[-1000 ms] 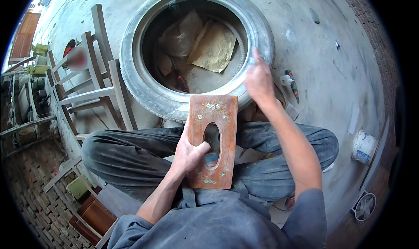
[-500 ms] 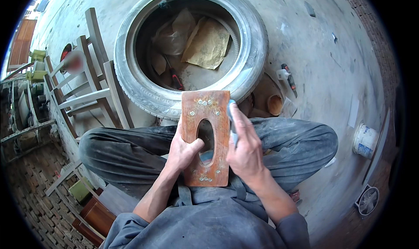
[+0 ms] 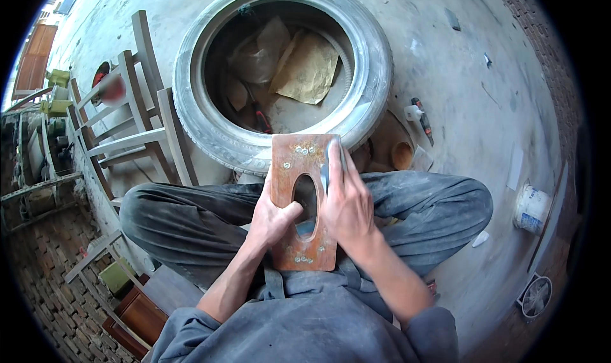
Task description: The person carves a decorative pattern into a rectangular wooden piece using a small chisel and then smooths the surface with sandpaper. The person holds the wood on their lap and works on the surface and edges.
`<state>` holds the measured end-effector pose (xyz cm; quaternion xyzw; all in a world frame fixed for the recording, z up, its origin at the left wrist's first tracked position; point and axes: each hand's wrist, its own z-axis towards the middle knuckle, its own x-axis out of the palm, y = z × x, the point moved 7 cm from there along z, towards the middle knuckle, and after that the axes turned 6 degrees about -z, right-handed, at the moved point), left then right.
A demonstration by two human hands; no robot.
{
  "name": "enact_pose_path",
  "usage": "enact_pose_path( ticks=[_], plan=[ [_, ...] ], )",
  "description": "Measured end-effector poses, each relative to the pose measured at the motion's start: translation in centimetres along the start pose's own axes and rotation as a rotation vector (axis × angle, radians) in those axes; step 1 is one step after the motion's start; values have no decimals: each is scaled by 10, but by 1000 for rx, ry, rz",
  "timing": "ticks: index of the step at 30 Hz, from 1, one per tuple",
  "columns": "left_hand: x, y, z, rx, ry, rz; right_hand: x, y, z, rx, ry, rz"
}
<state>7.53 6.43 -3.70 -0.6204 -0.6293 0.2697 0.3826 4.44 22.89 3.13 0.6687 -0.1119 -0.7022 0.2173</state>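
A reddish-brown wooden block [image 3: 283, 191] with an oval hole and several screw heads in its face stands out over my lap. My left hand [image 3: 272, 218] is closed round its left side, the thumb hooked into the hole. Pressed flat along the right part of the face is my right hand [image 3: 347, 204], its fingers pointing away from me. Under those fingers shows a blue-grey strip [image 3: 325, 172] that looks like sandpaper; most of it is hidden by the hand. The block's far end overlaps the near rim of a dusty tyre [image 3: 377, 76] lying on its side.
Inside the tyre lie brown paper [image 3: 305, 70], a plastic bag [image 3: 258, 51] and a red-handled tool [image 3: 261, 119]. A wooden chair frame [image 3: 127, 137] stands at left. To the right are a red-and-black tool [image 3: 421, 120], a white bucket [image 3: 533, 207] and a small fan [image 3: 536, 296].
My right hand has shifted from the block's right edge onto its face, covering a screw head there. The left hand keeps its grip. The whole view has moved slightly.
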Motion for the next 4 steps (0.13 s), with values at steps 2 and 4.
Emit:
enact_pose_path(
  ticks=[2,4],
  plan=[
    [2,1,-3,-29,12,2,5,-8,16,5,17,-4],
    [0,1,-3,-38,-2,11,7,2,-1,-32,-27,-62]
  ],
)
